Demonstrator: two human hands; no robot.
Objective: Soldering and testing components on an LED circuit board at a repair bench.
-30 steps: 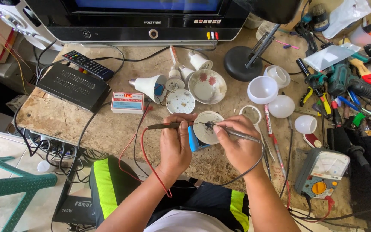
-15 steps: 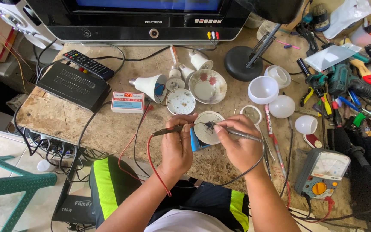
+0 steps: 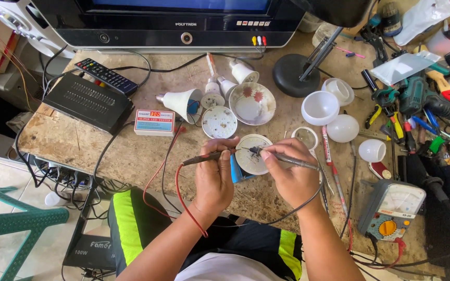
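Observation:
My left hand [image 3: 213, 179] grips a red-wired test probe [image 3: 204, 157] whose tip points right onto a round white LED board [image 3: 251, 156] lying on the workbench. My right hand [image 3: 290, 174] pinches a second, black-wired probe [image 3: 287, 158] like a pen, its tip touching the same board from the right. Something blue [image 3: 234, 171] shows under the board next to my left thumb. Both probe leads trail down toward my lap.
An analog multimeter [image 3: 391, 211] lies at the right. Behind the board are a small white tester box [image 3: 154, 122], a bulb body [image 3: 180, 101], a patterned bowl [image 3: 251, 104], white bulb domes [image 3: 320, 107], a lamp base [image 3: 294, 75], a black set-top box [image 3: 87, 101], a remote [image 3: 106, 76], and piled tools [image 3: 417, 104].
My left hand has shifted the red probe slightly right, closer to the board's top edge. The right hand and its probe have hardly moved.

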